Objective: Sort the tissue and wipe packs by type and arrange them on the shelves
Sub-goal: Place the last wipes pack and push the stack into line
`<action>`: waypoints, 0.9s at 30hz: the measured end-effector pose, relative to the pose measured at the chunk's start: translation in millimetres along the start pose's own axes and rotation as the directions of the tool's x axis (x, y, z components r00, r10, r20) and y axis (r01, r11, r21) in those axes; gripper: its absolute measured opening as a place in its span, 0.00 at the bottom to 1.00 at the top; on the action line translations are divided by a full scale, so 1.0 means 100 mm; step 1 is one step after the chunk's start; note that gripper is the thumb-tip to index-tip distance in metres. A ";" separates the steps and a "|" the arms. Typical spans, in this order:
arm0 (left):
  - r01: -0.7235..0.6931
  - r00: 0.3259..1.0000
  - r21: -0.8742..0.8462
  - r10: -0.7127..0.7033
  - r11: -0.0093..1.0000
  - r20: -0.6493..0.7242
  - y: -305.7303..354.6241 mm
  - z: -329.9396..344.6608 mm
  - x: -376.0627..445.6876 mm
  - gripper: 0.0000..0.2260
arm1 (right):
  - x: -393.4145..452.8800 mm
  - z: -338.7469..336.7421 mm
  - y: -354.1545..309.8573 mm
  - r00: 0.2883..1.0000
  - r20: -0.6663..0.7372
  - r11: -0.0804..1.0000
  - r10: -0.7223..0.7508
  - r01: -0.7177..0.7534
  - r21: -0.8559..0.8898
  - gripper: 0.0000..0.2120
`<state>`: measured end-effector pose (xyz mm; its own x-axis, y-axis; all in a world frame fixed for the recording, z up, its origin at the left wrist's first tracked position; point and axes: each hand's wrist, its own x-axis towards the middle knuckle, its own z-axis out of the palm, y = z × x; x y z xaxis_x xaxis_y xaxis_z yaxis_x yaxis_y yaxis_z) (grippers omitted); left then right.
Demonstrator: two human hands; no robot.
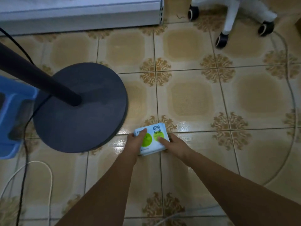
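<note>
A pale blue, soft plastic wipe pack [150, 138] with two lime-green circles and dark printed characters on its face sits low over the tiled floor [195, 98], held between both hands just beside the rim of a dark round stand base [81, 108]. Layered edges at its near end suggest a small stack of packs, though that cannot be told for sure.

The left hand [136, 141] grips the pack's left edge, its thumb laid across the top face near one green circle, the other fingers hidden beneath. The right hand [173, 145] holds the right edge, one finger stretched onto the top face over the second circle and the rest curled around the side and out of sight.

The pack looks light and pliant; the glossy film is probably slippery, and it should give under pressure rather than break. Taking it by the two opposite edges with thumbs on top, as here, seems the sound hold, since a one-sided pinch could let a stack slide apart.

From the base a dark pole [37, 75] slants up to the left, past a blue plastic stool [9, 121]. Black and white cables [48, 173] trail over the floor. At the top left runs the pale white base of a shelf unit [78, 15], well apart from the pack, and at the top right stand the white legs and black castors of a chair [231, 17].
</note>
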<state>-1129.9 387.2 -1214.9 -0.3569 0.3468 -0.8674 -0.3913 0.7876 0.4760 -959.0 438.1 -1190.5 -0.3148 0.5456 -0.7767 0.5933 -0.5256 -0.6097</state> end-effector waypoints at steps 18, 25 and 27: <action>-0.032 0.951 -0.234 0.102 0.972 0.292 1.83 0.05 -2.89 0.25 | -2.33 -0.98 -2.34 0.989 -0.025 0.989 -0.144 0.145 0.024 0.10; -0.035 0.886 -0.299 0.168 0.954 0.432 3.16 -0.09 -5.19 0.34 | -4.28 -1.75 -3.75 0.968 -0.131 0.964 -0.213 0.230 0.133 0.08; -0.086 0.873 -0.309 0.221 0.947 0.435 3.48 -0.20 -5.89 0.34 | -4.88 -1.90 -4.14 0.962 -0.144 0.955 -0.234 0.255 0.154 0.11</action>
<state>-1072.5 446.6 -535.4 -0.0291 0.6981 -0.7154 -0.6019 0.5592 0.5701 -910.8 513.4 -529.1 -0.3348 0.7416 -0.5813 0.3721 -0.4627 -0.8046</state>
